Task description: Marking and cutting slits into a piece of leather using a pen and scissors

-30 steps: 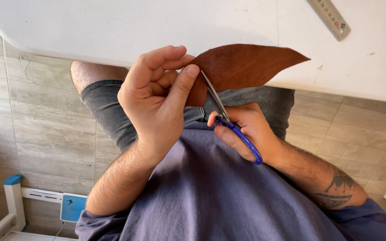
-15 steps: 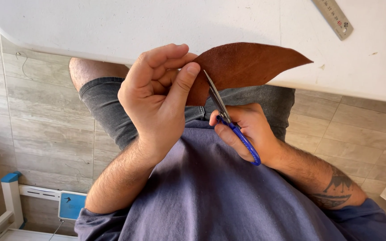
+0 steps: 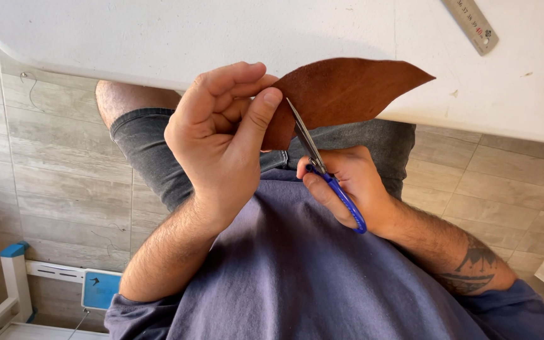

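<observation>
A: Starting at the fingertips, what is the left hand (image 3: 221, 135) doing?

B: Its fingers (image 3: 256, 116) are curling in tight, the thumb pressing toward the bent forefinger, and they are pinching the near edge of a brown leather piece (image 3: 347, 91). The hand is closing on the leather, not lying flat on it.

A: And the right hand (image 3: 347, 182)?

B: It is wrapping around the blue handles of a pair of scissors (image 3: 319, 160). The fingers are gripping the loops firmly, and a blue handle is running down along the heel of the hand. The metal blades are pointing up and away from the person, with the tips meeting the lower edge of the leather just beside the left thumb. How far apart the blades are standing cannot be told; they are showing as one narrow line.

A: Where is the leather sitting?

B: It is hanging in the air between the two hands, above the person's lap, with its pointed end reaching out to the right in front of the edge of a white table (image 3: 158, 38). Whether it is touching the table cannot be told.

A: And farther out?

B: A metal ruler (image 3: 471, 24) is lying on the table at the upper right, well apart from the hands. Below, the person is wearing grey shorts (image 3: 152, 151) and a blue-grey shirt (image 3: 310, 277), and a pale tiled floor (image 3: 51, 157) is showing on both sides.
</observation>
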